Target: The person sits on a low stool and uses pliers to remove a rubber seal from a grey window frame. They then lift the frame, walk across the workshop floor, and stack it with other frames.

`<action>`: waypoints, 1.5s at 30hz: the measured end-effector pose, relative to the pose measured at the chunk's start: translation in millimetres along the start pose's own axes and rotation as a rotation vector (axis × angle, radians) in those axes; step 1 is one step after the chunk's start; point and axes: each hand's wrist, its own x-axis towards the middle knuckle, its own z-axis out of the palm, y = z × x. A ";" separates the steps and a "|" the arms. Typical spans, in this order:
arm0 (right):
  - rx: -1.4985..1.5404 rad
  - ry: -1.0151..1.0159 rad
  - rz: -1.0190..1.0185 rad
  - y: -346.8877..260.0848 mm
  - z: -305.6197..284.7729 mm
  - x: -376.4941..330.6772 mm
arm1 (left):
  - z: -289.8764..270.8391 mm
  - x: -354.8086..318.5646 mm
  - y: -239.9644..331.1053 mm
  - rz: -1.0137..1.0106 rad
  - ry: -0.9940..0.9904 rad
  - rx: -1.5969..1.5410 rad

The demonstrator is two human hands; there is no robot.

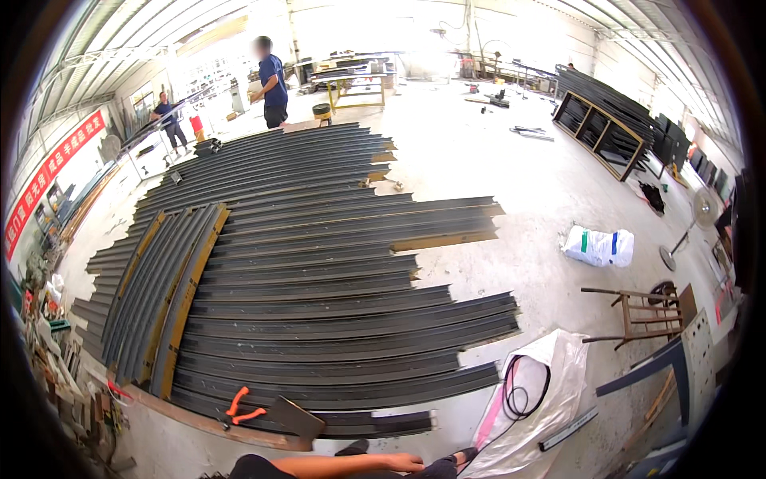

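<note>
My left arm crosses the lower edge, and my left hand [407, 462] lies low over my dark-clothed leg. Its fingers look curled in; whatever they hold, if anything, is hidden. My right hand is out of the picture. In front of me long dark grey metal profiles [319, 323] lie side by side on the floor. A shorter stack of profiles [163, 287] rests crosswise on their left part. An orange-handled hand tool [242, 407] lies at the near edge, its working end unclear. Beside it is a dark flat plate [295, 418], nearer to my left hand.
A white sack [550, 375] with a coiled black cable [523, 391] lies at the near right. Beyond are an overturned stool [646, 314], a white wrapped bundle [598, 246] and a standing fan [702, 209]. A person in dark blue [274, 84] stands past the profiles; another person [169, 120] is further left.
</note>
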 end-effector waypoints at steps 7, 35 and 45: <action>0.120 -0.148 0.055 44.3 -171.5 70.6 | 55.5 275.2 31.2 0.222 0.176 0.167; 0.668 0.062 0.485 140.7 -542.9 347.4 | -227.1 539.6 347.1 0.024 0.205 0.015; 0.462 -0.213 0.402 98.5 -651.8 589.8 | -431.5 734.7 445.6 -0.259 0.215 0.162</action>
